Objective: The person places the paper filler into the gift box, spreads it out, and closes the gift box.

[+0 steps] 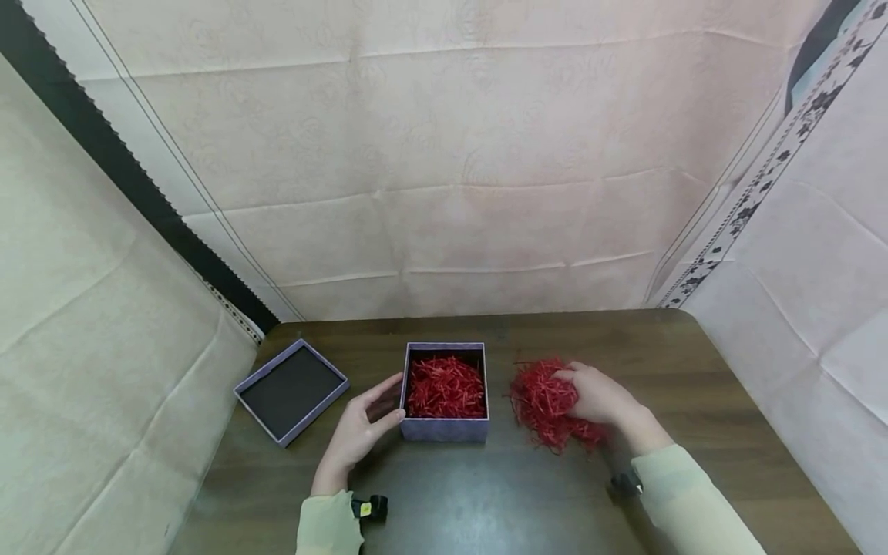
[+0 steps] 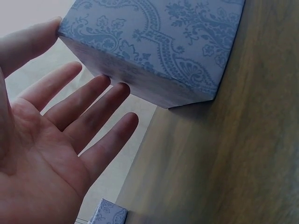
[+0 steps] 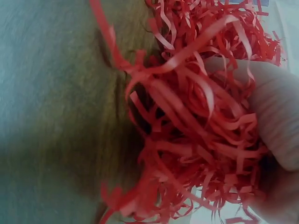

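A purple patterned gift box [image 1: 445, 429] stands uncovered on the table, with red shredded paper [image 1: 445, 388] inside it. Against its left side rests my left hand [image 1: 362, 424]; in the left wrist view the fingers [image 2: 96, 119] are spread and fairly straight, and the thumb touches a corner. Right of the box, my right hand [image 1: 597, 397] grips a loose clump of red shredded paper [image 1: 544, 401]. Strands [image 3: 201, 126] cover most of that hand's fingers in the right wrist view, so the fingertips are hidden.
The box lid [image 1: 291, 393] lies to the left with its dark inside facing up. Under everything is a brown wooden table [image 1: 499, 493]. Pale cloth [image 1: 451, 154] hangs behind the table and at both sides.
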A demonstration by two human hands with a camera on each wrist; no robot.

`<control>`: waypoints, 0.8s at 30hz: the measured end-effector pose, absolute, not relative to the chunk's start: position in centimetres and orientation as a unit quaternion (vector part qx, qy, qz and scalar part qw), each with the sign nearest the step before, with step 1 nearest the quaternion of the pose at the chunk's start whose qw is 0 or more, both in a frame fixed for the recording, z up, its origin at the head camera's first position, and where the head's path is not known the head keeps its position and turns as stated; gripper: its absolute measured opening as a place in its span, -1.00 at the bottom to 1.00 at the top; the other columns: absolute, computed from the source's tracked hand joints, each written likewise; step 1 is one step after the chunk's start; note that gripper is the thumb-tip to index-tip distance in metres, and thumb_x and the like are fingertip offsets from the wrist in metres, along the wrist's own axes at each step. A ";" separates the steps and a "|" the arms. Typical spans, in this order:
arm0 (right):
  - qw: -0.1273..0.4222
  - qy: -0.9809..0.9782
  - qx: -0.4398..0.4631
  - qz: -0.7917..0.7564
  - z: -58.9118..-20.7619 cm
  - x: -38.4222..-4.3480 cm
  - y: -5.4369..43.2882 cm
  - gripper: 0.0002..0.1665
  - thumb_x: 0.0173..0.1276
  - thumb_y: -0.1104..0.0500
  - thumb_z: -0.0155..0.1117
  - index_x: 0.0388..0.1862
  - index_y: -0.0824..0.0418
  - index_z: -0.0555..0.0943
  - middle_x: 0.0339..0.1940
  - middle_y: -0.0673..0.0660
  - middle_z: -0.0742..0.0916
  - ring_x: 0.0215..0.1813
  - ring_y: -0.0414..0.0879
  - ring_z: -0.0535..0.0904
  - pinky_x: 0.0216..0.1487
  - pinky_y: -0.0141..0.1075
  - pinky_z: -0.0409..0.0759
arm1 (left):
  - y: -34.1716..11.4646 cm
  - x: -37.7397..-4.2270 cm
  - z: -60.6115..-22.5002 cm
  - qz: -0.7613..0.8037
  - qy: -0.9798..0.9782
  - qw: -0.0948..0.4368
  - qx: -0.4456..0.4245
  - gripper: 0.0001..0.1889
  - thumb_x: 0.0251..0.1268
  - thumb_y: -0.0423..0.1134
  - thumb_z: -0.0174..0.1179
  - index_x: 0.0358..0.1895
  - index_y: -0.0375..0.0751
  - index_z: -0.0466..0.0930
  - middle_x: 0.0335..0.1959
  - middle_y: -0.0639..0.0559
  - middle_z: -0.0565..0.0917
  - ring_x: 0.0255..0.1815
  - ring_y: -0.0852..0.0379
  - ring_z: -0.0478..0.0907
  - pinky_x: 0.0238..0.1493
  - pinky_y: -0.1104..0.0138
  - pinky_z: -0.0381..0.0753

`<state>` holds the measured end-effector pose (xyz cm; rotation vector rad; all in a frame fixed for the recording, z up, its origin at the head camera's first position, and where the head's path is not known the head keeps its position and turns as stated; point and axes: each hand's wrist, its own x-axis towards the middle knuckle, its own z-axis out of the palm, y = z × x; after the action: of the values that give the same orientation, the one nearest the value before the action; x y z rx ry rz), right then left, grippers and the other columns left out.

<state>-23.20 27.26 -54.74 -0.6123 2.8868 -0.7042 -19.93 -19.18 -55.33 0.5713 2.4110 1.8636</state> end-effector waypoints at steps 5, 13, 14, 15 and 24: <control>0.062 0.947 -0.195 -0.246 -54.7 -23.1 27.6 -0.72 0.37 0.04 0.57 0.02 -0.22 0.77 -0.02 -0.09 0.74 0.09 -0.06 0.68 0.16 0.11 0.69 | -19.3 -20.0 -55.6 0.600 0.777 0.019 0.187 -0.37 0.46 -0.43 0.35 0.56 -0.26 0.45 0.44 -0.23 0.59 0.41 -0.23 0.55 0.40 -0.17 0.51; 0.042 0.937 -0.209 -0.277 -52.5 -23.6 28.5 -0.71 0.36 0.00 0.58 0.04 -0.16 0.77 -0.12 -0.16 0.76 0.02 -0.11 0.70 0.15 0.08 0.70 | -19.3 -20.0 -55.5 0.601 0.777 0.019 0.188 -0.37 0.45 -0.44 0.34 0.56 -0.27 0.45 0.44 -0.24 0.59 0.41 -0.22 0.55 0.38 -0.17 0.53; 0.033 0.937 -0.211 -0.276 -52.1 -23.6 28.6 -0.66 0.33 0.03 0.60 0.08 -0.11 0.77 -0.09 -0.12 0.77 0.04 -0.06 0.71 0.17 0.11 0.69 | -19.2 -20.0 -55.4 0.601 0.776 0.020 0.187 -0.36 0.45 -0.45 0.35 0.56 -0.27 0.45 0.43 -0.23 0.59 0.41 -0.22 0.55 0.38 -0.18 0.53; 0.023 0.938 -0.213 -0.273 -51.7 -23.7 28.8 -0.60 0.30 0.06 0.61 0.11 -0.04 0.77 -0.06 -0.07 0.78 0.07 -0.01 0.72 0.19 0.13 0.68 | -19.3 -20.0 -55.5 0.602 0.776 0.019 0.188 -0.36 0.45 -0.45 0.35 0.56 -0.27 0.45 0.43 -0.23 0.59 0.40 -0.22 0.55 0.38 -0.18 0.53; -0.015 0.941 -0.210 -0.267 -47.2 -23.8 29.5 -0.48 0.27 0.16 0.64 0.21 0.09 0.75 0.10 0.11 0.78 0.21 0.18 0.69 0.27 0.24 0.62 | -19.3 -20.2 -55.7 0.603 0.775 0.018 0.188 -0.37 0.45 -0.44 0.35 0.56 -0.23 0.46 0.43 -0.24 0.59 0.41 -0.24 0.55 0.39 -0.25 0.49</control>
<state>-23.79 29.51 -47.17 -0.6657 2.9839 -0.8455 -20.20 -19.32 -55.71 0.5852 2.4059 1.8738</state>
